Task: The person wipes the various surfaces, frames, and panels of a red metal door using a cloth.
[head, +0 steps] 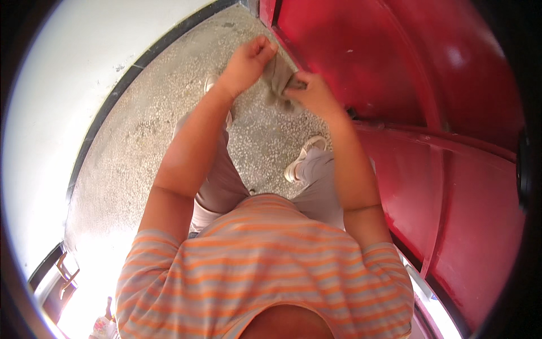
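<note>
Both my arms reach out over the floor. A greyish-brown cloth [277,76] hangs between my hands, somewhat blurred. My left hand [254,61] pinches its upper end between thumb and fingers. Lower and to the right, my right hand [311,93] grips the cloth's other side near a dark fold. The cloth's lower part hangs loosely above the floor, close to the base of a red panelled door [360,55].
Speckled terrazzo floor [262,148] lies below, with my light shoes [307,156] on it. A white wall [76,76] with a dark skirting curves along the left. Red panels run down the right. At the lower left, part of another person [103,324] shows beside a bright opening.
</note>
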### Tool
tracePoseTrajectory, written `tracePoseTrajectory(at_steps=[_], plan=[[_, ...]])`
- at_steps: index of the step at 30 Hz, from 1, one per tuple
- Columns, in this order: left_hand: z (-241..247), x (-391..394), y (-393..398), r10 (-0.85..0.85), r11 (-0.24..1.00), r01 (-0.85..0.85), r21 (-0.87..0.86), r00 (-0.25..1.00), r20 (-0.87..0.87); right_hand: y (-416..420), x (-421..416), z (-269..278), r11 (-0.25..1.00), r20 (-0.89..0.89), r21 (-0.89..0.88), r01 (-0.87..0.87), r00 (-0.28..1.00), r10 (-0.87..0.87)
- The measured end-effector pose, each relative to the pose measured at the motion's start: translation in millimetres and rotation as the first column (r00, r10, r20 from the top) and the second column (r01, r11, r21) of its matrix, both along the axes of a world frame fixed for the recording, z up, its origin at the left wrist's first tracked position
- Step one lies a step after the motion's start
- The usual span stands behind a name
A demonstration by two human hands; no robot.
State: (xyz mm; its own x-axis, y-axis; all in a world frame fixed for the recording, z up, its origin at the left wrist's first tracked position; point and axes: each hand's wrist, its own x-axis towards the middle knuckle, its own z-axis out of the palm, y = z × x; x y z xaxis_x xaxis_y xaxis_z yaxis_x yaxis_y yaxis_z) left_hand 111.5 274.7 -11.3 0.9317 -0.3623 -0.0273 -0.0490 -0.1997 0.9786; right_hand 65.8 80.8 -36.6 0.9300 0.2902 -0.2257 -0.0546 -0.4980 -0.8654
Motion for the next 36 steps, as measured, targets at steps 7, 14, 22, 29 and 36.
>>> tracePoseTrajectory(at_steps=[7, 14, 22, 29, 36], plan=[[2.1, -3.1, 2.8, 0.071, 0.996, -0.068, -0.063, 0.996, 0.056, 3.3, -4.9, 34.5, 0.844, -0.124, 0.531, 0.072, 0.992, -0.006], [-26.9, -14.1, -11.1, -0.231, 0.758, -0.151, 0.635, 0.848, 0.477, 16.4, 0.8, -34.2, 0.990, -0.096, 0.046, -0.134, 0.986, 0.138], [-8.2, 4.9, 15.1, 0.156, 0.988, -0.152, -0.034, 0.968, 0.197, 21.3, -8.1, 16.0, 0.939, -0.110, 0.337, -0.062, 0.988, 0.105], [-1.9, 7.8, 30.2, 0.389, 0.895, -0.445, 0.025, 0.808, 0.443, 54.0, -0.8, 20.1, 0.969, 0.146, 0.248, -0.011, 0.989, -0.026], [12.4, -6.5, 86.1, 0.454, 0.832, -0.549, 0.080, 0.756, 0.471, 84.2, 17.9, 84.3, 0.983, 0.369, 0.126, 0.132, 0.914, -0.170]])
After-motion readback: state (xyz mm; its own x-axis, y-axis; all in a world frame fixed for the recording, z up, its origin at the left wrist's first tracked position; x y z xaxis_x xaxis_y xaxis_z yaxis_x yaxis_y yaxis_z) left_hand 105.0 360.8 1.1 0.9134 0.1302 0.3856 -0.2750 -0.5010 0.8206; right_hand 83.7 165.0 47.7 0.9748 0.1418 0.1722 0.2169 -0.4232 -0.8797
